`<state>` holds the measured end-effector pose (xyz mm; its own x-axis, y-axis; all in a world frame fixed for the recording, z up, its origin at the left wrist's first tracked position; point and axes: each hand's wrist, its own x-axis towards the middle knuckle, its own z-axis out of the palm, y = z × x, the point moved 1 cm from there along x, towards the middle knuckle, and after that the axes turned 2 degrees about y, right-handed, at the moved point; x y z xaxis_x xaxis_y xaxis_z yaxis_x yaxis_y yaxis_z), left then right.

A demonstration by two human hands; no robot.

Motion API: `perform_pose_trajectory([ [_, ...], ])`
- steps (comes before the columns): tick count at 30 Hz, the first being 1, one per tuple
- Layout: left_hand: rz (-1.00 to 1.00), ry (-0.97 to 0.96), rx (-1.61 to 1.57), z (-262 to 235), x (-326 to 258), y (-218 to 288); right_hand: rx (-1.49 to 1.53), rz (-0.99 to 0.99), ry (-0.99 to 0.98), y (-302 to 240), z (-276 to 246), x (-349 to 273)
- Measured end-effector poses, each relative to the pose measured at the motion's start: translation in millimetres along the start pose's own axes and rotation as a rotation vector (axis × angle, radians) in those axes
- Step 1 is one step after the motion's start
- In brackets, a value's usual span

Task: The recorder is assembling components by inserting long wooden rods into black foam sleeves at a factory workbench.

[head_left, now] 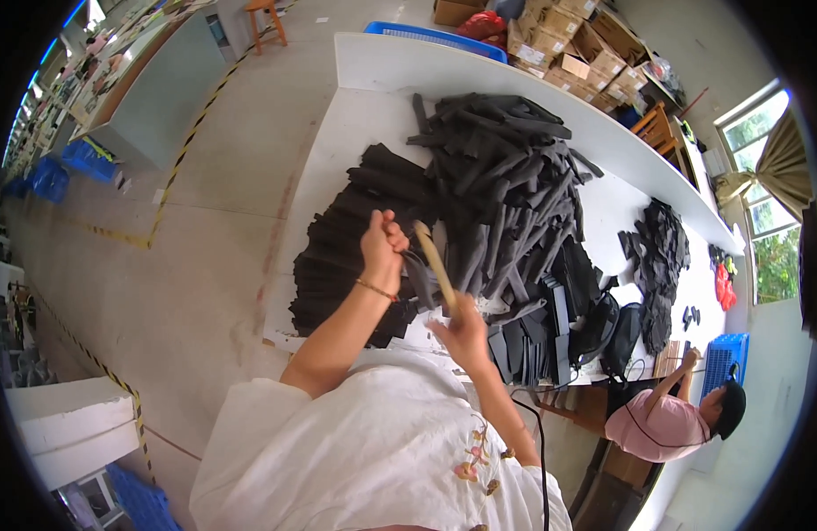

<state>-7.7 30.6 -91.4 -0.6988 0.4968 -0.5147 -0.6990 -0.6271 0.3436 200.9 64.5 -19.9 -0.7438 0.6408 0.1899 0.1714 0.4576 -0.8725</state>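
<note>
My left hand (385, 248) is closed in a fist above the heap, fingers curled inward. A dark grey strip (419, 281) shows just below that fist; whether the fingers hold it is unclear. My right hand (464, 332) grips the lower end of a pale wooden stick (436, 265), which points up and away, its far end beside the left fist. Under both hands lie black strips (351, 252) in overlapping rows on the left. Behind them rises a loose pile of dark grey rolled pieces (506, 168).
A white table (338, 119) with a raised back panel carries everything. Flat black pieces (524, 345) and black bags (608, 332) lie to the right, near a dark cable (543, 442). A seated person in pink (661, 425) works at the far right. Cardboard boxes (559, 35) stand behind the panel.
</note>
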Motion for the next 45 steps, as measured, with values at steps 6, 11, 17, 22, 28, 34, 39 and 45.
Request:
perform_pose_trajectory([
  [6,0.079,-0.009,0.387,-15,-6,11,0.67,0.299,-0.028,-14,0,31],
  [11,0.034,-0.828,0.893,27,-66,-10,0.51,0.274,0.083,3,-6,59],
  [17,-0.296,-0.777,0.926,5,-97,-24,0.616,0.342,0.372,4,-30,95],
  [22,-0.416,-0.875,1.141,-35,-111,-40,0.715,0.31,0.584,26,-50,120],
  [28,0.289,-0.638,0.864,19,-78,-8,0.586,0.367,0.196,23,-66,115],
  [34,0.077,-0.678,0.931,77,-32,-25,0.716,0.402,0.006,26,-29,100],
  [39,-0.213,-0.402,0.411,63,-14,-49,0.638,0.41,0.081,34,-20,107],
  [45,-0.559,-0.741,1.261,56,-38,-71,0.395,0.369,0.484,77,-48,132],
])
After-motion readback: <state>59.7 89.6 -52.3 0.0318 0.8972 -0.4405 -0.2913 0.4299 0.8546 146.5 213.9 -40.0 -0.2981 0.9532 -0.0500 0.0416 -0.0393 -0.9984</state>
